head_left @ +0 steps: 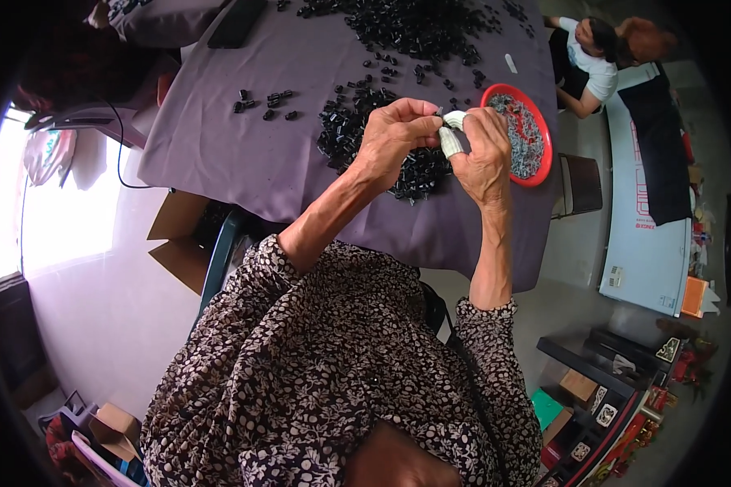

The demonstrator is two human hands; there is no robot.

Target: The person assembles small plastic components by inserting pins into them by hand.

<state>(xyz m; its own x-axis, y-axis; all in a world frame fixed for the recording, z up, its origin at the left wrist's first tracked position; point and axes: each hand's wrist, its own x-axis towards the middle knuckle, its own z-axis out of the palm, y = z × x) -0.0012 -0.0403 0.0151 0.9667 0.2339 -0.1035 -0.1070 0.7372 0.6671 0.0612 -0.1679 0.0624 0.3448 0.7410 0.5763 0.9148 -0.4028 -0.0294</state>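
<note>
My left hand (pixel 386 142) is closed in a pinch on a small dark piece (pixel 439 117), mostly covered by the fingertips. Against its other side presses my right hand (pixel 486 158), thumb and forefinger wrapped in white finger covers; what these two fingers grip is too small to make out. Below both hands spreads a heap of small black plastic parts (pixel 345 134) on the cloth. Close by the right hand stands a round red bowl (pixel 547 150), filled with small grey, metallic-looking pieces (pixel 528 134).
A purple-grey cloth (pixel 244 162) covers the table. A bigger pile of black parts (pixel 414 28) lies at the far side, with several loose ones (pixel 270 101) to the left. A seated person (pixel 589 61) is at the far right. A brown stool (pixel 581 185) stands beside the table.
</note>
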